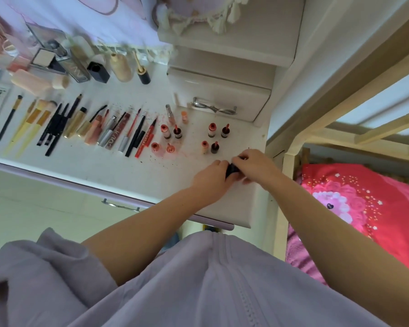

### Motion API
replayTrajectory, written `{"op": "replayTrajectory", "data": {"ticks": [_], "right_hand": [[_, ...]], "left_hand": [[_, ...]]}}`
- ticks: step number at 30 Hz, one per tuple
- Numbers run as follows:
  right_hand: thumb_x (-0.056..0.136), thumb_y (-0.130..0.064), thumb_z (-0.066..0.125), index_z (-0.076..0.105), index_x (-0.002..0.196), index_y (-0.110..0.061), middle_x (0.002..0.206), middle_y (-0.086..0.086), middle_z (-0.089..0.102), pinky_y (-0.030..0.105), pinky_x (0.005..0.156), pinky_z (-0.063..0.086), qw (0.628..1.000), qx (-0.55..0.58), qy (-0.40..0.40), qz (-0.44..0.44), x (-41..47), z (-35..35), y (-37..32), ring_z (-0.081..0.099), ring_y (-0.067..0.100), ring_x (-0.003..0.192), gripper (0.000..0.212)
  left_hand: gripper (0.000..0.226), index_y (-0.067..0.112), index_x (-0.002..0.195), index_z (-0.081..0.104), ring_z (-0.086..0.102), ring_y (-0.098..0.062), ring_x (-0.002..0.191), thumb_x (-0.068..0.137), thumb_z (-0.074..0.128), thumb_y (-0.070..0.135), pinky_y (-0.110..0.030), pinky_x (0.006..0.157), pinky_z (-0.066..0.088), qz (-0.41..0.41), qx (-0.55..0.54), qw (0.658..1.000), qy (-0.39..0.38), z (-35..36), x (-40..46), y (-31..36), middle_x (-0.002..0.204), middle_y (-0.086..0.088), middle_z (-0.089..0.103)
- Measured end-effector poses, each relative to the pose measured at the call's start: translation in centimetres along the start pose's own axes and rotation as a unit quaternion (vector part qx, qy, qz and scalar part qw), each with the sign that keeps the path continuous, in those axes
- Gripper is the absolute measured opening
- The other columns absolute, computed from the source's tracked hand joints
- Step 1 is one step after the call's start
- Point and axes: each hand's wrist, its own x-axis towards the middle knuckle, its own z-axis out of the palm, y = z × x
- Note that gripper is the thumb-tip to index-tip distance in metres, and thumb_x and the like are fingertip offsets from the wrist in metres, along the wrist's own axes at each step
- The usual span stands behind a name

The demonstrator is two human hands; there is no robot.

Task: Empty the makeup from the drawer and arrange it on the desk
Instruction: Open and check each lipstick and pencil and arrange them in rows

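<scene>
A small black makeup item (pixel 232 170) sits between both hands near the right front corner of the white desk (pixel 128 171). My left hand (pixel 210 179) grips its lower end. My right hand (pixel 254 165) pinches its upper end; what the fingers cover is hidden. Just beyond stand several open lipsticks (pixel 212 130) in pairs. Farther left lie a red liner pen (pixel 146 139), lip glosses (pixel 110 134), black pencils (pixel 57 128) and yellow-handled brushes (pixel 31 123) in a row. Bottles and compacts (pixel 97 70) stand behind them.
A shut drawer with a metal handle (pixel 121 205) runs under the desk's front edge. A small white drawer unit (pixel 222 100) stands at the back right. A bed with a red floral cover (pixel 364 208) lies to the right. Red smudges and crumbs mark the desk.
</scene>
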Motion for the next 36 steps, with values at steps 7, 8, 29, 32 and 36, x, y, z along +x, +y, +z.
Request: {"op": "replayTrajectory", "data": {"ticks": [7, 8, 29, 32, 36], "right_hand": [[0.094, -0.041, 0.052, 0.051, 0.082, -0.014, 0.061, -0.003, 0.055, 0.015, 0.041, 0.036, 0.986, 0.018, -0.152, -0.064, -4.2, -3.3, -1.4, 0.043, 0.005, 0.045, 0.029], [0.094, -0.041, 0.053, 0.049, 0.083, -0.015, 0.062, -0.003, 0.055, 0.015, 0.042, 0.035, 0.984, 0.029, -0.159, -0.069, -4.6, -3.5, -1.6, 0.043, 0.005, 0.046, 0.028], [0.093, -0.037, 0.052, 0.051, 0.099, -0.017, 0.086, -0.006, 0.059, 0.022, 0.063, 0.041, 0.995, 0.026, 0.077, -0.066, -2.9, 1.6, 2.0, 0.054, 0.01, 0.075, 0.021], [0.093, -0.029, 0.054, 0.045, 0.099, -0.018, 0.09, -0.003, 0.054, 0.018, 0.057, 0.036, 0.987, 0.018, 0.119, -0.109, -1.8, 3.9, 1.4, 0.049, 0.007, 0.071, 0.015], [0.094, -0.02, 0.053, 0.042, 0.109, -0.016, 0.097, -0.002, 0.057, 0.02, 0.065, 0.041, 0.981, 0.036, 0.121, -0.15, -1.1, 5.7, 0.8, 0.054, 0.013, 0.076, 0.019]], "left_hand": [[0.018, 0.019, 0.101, 0.047, 0.05, -0.011, 0.069, 0.099, 0.036, 0.033, -0.022, 0.062, 0.04, 0.109, -0.069, 0.986, -0.107, -4.7, -2.7, 0.7, 0.083, 0.0, 0.057], [0.017, 0.02, 0.099, 0.046, 0.049, -0.01, 0.068, 0.099, 0.037, 0.034, -0.023, 0.061, 0.039, 0.123, -0.051, 0.986, -0.1, -5.2, -2.9, 0.7, 0.082, 0.001, 0.057], [0.022, 0.021, 0.109, 0.068, 0.054, -0.013, 0.086, 0.089, 0.06, 0.029, -0.023, 0.082, 0.043, 0.05, -0.111, 0.986, 0.117, -5.8, -4.4, -5.9, 0.093, 0.003, 0.057], [0.019, 0.02, 0.104, 0.07, 0.053, -0.011, 0.078, 0.088, 0.062, 0.028, -0.015, 0.073, 0.04, 0.043, -0.12, 0.975, 0.181, -4.8, -4.1, -5.8, 0.087, 0.005, 0.053], [0.015, 0.016, 0.1, 0.067, 0.052, -0.004, 0.076, 0.087, 0.063, 0.022, -0.008, 0.07, 0.042, 0.036, -0.14, 0.964, 0.225, -3.6, -3.6, -5.3, 0.094, 0.005, 0.057]]}}
